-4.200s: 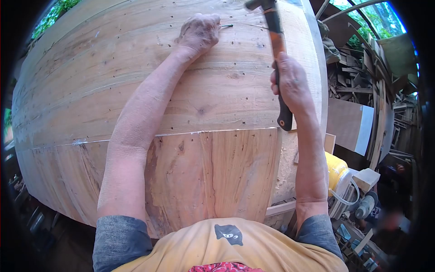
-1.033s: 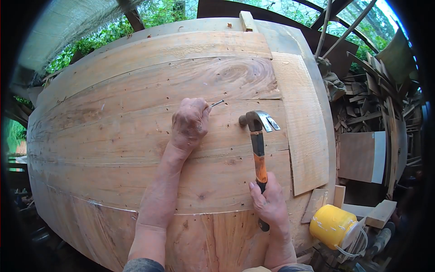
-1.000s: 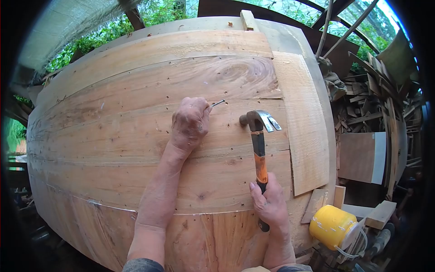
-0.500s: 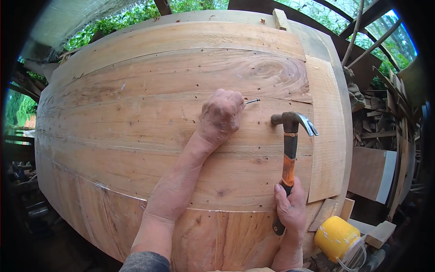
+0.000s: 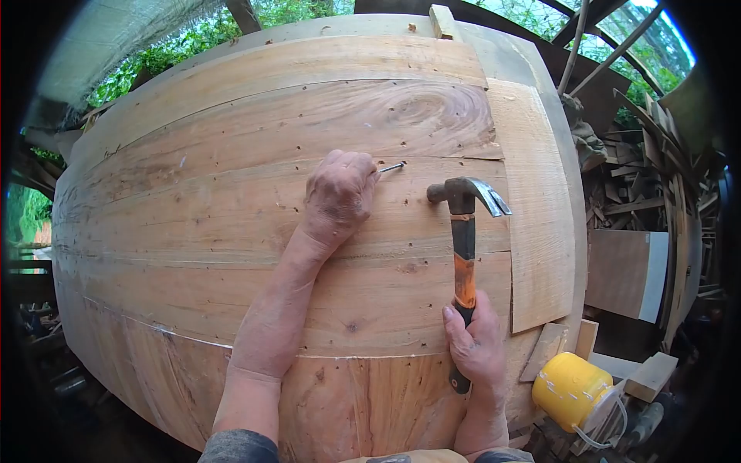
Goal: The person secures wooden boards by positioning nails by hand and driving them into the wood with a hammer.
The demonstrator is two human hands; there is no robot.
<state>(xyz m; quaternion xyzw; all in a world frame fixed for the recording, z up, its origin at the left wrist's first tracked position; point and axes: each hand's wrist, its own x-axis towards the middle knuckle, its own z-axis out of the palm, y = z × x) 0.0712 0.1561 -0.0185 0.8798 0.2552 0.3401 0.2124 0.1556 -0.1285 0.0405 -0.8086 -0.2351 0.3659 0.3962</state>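
Note:
My left hand (image 5: 338, 194) is closed in a fist on a wide surface of wooden planks (image 5: 231, 208). A thin metal nail (image 5: 391, 167) sticks out of that fist, its head end pointing to the upper right. What the fingers cover of it is hidden. Wrapped round the lower handle of a claw hammer (image 5: 463, 258) is my right hand (image 5: 476, 339). The hammer has a black and orange grip. Its striking face points left, towards the nail but apart from it, and the claw points right. Small dark holes run in rows across the planks.
A yellow bucket (image 5: 570, 390) with white smears lies tilted at the lower right, near wood offcuts (image 5: 650, 375). Scrap wood (image 5: 637, 181) is heaped beyond the right edge. A small wooden block (image 5: 442, 21) sits at the far edge.
The view has turned slightly, so the planks, both hands and the hammer appear further left. Both hands keep their holds, and the hammer stays about as far from the nail.

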